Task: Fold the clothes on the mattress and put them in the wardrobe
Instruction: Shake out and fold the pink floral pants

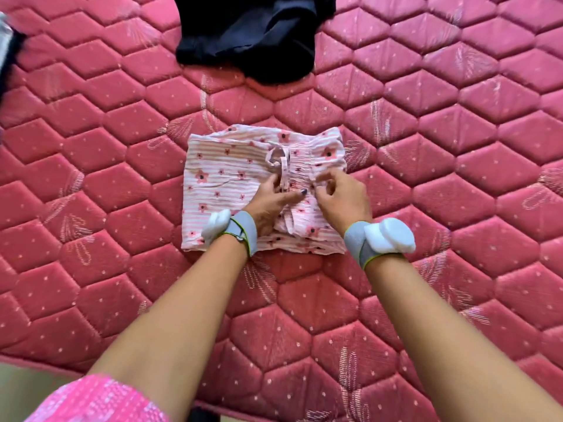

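A folded pink-and-white striped garment with a flower print (225, 178) lies flat in the middle of the pink quilted mattress (441, 147). Its drawstring bow sits near the upper middle. My left hand (271, 202) lies on the cloth just below the bow, its fingers pinching at the drawstring and fabric. My right hand (341, 196) is beside it on the garment's right part, fingers curled and pinching the gathered cloth. Both wrists carry grey bands with white sensor blocks. A crumpled dark navy garment (259, 35) lies at the far edge of the mattress.
The mattress's near edge runs along the bottom of the view, with floor showing at the lower left (24, 388). A dark and grey object (7, 53) pokes in at the upper left edge. No wardrobe is in view.
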Tool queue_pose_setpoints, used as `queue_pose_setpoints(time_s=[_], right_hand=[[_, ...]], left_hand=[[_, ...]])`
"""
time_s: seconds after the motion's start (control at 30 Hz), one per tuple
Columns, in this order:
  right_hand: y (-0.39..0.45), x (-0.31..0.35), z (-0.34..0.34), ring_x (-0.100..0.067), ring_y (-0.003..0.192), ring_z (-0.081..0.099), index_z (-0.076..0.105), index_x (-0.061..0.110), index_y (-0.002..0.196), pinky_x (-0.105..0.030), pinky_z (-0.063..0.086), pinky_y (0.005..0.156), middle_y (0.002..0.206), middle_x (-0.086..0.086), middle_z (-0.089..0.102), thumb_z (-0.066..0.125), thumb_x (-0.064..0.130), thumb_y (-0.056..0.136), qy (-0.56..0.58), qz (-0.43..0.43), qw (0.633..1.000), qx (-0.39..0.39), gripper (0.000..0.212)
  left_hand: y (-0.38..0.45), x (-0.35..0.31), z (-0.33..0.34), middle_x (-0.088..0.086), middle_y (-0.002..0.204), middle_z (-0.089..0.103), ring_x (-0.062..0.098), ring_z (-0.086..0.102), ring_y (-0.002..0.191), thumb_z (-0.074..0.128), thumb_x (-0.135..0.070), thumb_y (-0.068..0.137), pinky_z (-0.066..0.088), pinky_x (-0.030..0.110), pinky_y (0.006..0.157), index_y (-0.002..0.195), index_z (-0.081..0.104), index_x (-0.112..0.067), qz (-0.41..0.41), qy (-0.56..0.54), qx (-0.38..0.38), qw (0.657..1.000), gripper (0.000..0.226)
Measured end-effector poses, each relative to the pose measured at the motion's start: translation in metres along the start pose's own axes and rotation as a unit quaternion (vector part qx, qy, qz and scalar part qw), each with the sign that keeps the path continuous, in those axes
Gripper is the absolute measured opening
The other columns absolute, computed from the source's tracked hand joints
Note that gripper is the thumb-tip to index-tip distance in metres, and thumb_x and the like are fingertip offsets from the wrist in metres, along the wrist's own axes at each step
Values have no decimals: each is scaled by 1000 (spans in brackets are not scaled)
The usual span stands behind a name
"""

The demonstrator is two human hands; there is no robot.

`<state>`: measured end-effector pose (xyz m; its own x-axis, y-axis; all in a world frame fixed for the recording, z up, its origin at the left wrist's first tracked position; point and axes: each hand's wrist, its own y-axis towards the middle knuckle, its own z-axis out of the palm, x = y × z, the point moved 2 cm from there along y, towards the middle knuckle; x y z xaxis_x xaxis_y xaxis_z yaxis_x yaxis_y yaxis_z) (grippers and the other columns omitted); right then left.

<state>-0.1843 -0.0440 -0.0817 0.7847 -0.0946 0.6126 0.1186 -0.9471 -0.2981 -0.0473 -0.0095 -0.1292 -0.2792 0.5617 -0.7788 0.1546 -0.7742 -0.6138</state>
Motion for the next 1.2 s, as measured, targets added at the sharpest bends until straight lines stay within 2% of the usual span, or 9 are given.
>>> queue_pose_setpoints(time_s=[0.23,0.4,0.47,0.57,0.67,0.8,0.87,1.0,1.2], right_hand=[[-11,-20,24,-38,117,42,42,17,135,-45,37,93,125,-16,44,56,34,87,-76,43,996,-14,53],[-7,-25,29,-37,123,42,35,19,137,-42,34,100,135,-14,41,64,50,81,17,121,991,52,70],[0,-25,25,-32,123,48,34,18,136,-40,38,102,135,-13,47,73,49,74,79,149,981,93,80],[3,-19,24,-22,112,53,27,14,138,-42,44,100,128,-7,51,84,32,64,144,157,962,172,95],[-5,-5,28,-18,119,48,-5,6,147,-32,47,96,138,-10,43,80,4,63,152,118,944,267,119],[-11,35,29,-29,131,41,-31,8,142,-23,37,99,149,-20,29,80,10,69,-6,17,950,313,132],[-20,67,40,-35,138,29,-33,10,141,-30,31,109,153,-25,12,82,18,67,-41,-36,950,307,137],[-37,121,77,-35,140,22,-21,21,147,-39,27,114,153,-21,13,83,27,63,58,-112,940,318,134],[-30,99,95,-34,116,41,43,26,138,-41,37,99,127,-12,43,62,41,79,-12,-63,998,-1,64]], left_hand=[[-10,11,-24,10,127,60,23,59,115,75,-28,75,46,43,101,137,39,-9,99,160,-133,973,74],[-30,-8,-8,19,141,40,37,47,122,59,-43,84,41,45,96,148,25,-7,208,489,-313,787,81],[-33,-5,-1,18,148,35,37,38,132,42,-52,85,36,48,103,149,26,-10,221,546,-281,758,78],[-19,18,-1,4,161,-1,27,2,148,17,-56,89,13,50,117,153,8,-21,140,631,-61,761,73],[-19,15,-11,-4,161,-7,22,-7,148,22,-52,97,5,44,116,152,8,-29,144,604,-7,784,61],[-25,-11,-39,14,137,53,22,49,126,31,-86,75,36,42,107,126,61,-21,88,274,6,958,88],[-36,-26,-50,15,122,64,17,62,104,39,-86,67,48,31,92,117,65,-16,55,24,55,997,90],[-40,-39,-92,10,114,68,21,65,102,42,-63,79,49,38,96,112,71,-18,-5,-214,94,972,62],[-30,-13,-158,10,106,69,24,66,93,57,-12,94,51,41,92,125,54,-2,-14,24,-27,999,33]])
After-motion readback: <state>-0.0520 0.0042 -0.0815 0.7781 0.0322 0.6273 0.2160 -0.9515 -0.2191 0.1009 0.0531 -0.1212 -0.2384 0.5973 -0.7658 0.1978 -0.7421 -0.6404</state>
